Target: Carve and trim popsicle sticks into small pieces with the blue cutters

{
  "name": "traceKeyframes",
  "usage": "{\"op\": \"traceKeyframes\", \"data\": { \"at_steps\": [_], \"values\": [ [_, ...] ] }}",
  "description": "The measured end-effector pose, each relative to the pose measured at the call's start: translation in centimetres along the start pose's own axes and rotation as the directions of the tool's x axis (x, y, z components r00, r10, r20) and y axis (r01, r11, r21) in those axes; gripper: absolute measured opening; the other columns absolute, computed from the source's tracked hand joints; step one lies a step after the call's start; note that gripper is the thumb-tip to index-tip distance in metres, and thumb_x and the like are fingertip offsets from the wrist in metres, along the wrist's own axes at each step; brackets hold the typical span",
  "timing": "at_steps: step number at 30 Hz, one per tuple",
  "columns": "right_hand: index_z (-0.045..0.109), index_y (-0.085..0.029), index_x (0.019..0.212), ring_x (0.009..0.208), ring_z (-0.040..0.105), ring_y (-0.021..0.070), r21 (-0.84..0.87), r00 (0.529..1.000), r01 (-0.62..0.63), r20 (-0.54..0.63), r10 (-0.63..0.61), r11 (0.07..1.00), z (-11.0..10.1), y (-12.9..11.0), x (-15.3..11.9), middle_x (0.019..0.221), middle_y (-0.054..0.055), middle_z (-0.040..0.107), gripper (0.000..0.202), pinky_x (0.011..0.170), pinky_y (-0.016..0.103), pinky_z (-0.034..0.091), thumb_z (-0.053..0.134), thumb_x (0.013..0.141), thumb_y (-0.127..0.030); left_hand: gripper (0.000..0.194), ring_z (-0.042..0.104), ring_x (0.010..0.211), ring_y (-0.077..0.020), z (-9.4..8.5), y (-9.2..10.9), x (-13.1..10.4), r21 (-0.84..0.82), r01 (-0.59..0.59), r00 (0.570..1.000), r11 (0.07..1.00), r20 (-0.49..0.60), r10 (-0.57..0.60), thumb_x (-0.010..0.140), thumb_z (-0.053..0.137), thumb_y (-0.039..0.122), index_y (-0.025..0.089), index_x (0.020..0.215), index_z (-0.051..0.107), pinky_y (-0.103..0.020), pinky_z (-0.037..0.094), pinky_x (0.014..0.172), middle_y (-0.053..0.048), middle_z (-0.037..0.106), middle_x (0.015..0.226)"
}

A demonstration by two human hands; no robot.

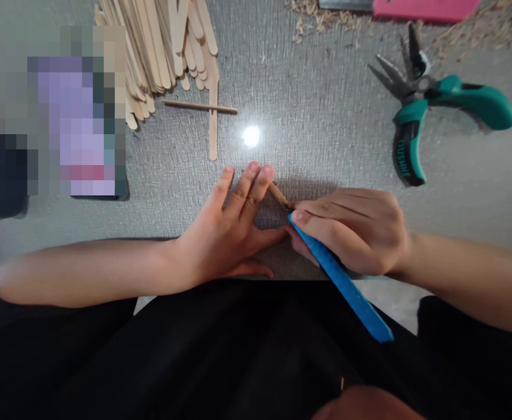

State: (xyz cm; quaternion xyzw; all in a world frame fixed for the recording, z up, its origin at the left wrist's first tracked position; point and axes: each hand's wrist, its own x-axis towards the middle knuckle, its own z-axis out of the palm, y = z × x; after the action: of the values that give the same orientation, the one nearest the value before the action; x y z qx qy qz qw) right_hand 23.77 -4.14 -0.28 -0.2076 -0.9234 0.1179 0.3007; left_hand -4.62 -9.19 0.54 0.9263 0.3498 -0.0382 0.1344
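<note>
My left hand [234, 227] lies palm down on the grey table, fingers stretched out and apart. Its index finger touches one end of a brownish wooden stick [279, 195], pressing it to the tabletop; part of the stick is hidden under the fingers. My right hand [352, 227] is closed around a slim blue-handled tool [343, 286] that looks like a craft knife. The tool slants, its front end at the stick and its back end past the table's near edge. Fingers and thumb mostly hide its dark tip.
Many flat wooden craft sticks [151, 46] are heaped at the back left. One thin stick [186, 106] crosses another stick [213, 134]. Green-handled pliers [422, 87] lie opened at the right. Wood shavings [326, 22] surround a pink-handled tool [426, 9]. A dark rounded object [0, 175] sits far left.
</note>
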Motion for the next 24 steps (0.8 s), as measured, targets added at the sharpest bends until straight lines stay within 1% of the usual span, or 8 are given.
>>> {"op": "traceKeyframes", "data": {
  "at_steps": [5,9,13,16,20,24],
  "values": [
    [0.081,-0.019,0.106,0.074,0.080,0.0207,0.015,1.000,0.003,-0.008,-0.003,1.000,0.1,0.1,-0.2,0.103,0.007,0.090,0.010,0.062,0.036,0.060,0.082,0.105,-0.009,0.107,0.025,0.188,-0.0581,0.2,-0.1,0.0,-0.019,0.009,1.000,1.000,0.008,-0.009,0.103,0.072,0.089,0.027,0.185,0.045,-0.080,0.028,0.149,-0.020,0.026,0.204],
    [0.081,-0.018,0.105,0.074,0.079,0.0205,0.028,1.000,0.018,0.013,-0.018,0.999,-0.3,0.6,0.1,0.104,0.008,0.091,0.012,0.062,0.036,0.063,0.081,0.105,-0.006,0.107,0.027,0.187,-0.0590,0.1,-0.2,-0.1,-0.022,-0.013,1.000,1.000,-0.023,0.012,0.103,0.073,0.089,0.026,0.185,0.046,-0.079,0.029,0.149,-0.021,0.026,0.204],
    [0.080,-0.020,0.103,0.075,0.081,0.0206,0.035,0.996,0.074,0.042,-0.076,0.997,-0.8,1.2,0.6,0.104,0.007,0.092,0.012,0.063,0.034,0.066,0.083,0.106,-0.008,0.109,0.028,0.187,-0.0586,-0.2,-0.5,-0.1,-0.036,-0.025,1.000,0.999,-0.006,0.024,0.101,0.075,0.090,0.028,0.185,0.045,-0.079,0.028,0.150,-0.021,0.026,0.204],
    [0.079,-0.019,0.099,0.074,0.081,0.0199,0.018,0.993,0.106,0.060,-0.106,0.994,-0.8,1.2,0.7,0.101,0.008,0.091,0.014,0.060,0.033,0.064,0.082,0.107,-0.008,0.111,0.026,0.188,-0.0573,-0.3,-0.6,0.0,-0.050,-0.016,1.000,0.999,0.023,0.017,0.101,0.076,0.090,0.027,0.187,0.044,-0.077,0.027,0.151,-0.019,0.026,0.204],
    [0.078,-0.017,0.094,0.068,0.076,0.0187,0.007,0.993,0.100,0.064,-0.100,0.995,-0.6,0.9,0.8,0.096,0.008,0.089,0.017,0.057,0.034,0.061,0.080,0.106,-0.005,0.114,0.024,0.189,-0.0571,-0.3,-0.5,0.1,-0.043,-0.004,0.999,0.999,0.042,0.006,0.099,0.078,0.089,0.027,0.188,0.042,-0.076,0.026,0.151,-0.020,0.025,0.204],
    [0.078,-0.019,0.094,0.071,0.075,0.0174,-0.005,0.993,0.103,0.063,-0.102,0.995,-0.7,0.9,0.8,0.098,0.006,0.090,0.018,0.061,0.032,0.062,0.081,0.108,-0.008,0.114,0.023,0.189,-0.0573,-0.3,-0.5,0.0,-0.042,-0.008,0.999,0.999,0.040,0.009,0.099,0.077,0.091,0.027,0.187,0.043,-0.076,0.026,0.151,-0.020,0.025,0.205]
  ]
}}
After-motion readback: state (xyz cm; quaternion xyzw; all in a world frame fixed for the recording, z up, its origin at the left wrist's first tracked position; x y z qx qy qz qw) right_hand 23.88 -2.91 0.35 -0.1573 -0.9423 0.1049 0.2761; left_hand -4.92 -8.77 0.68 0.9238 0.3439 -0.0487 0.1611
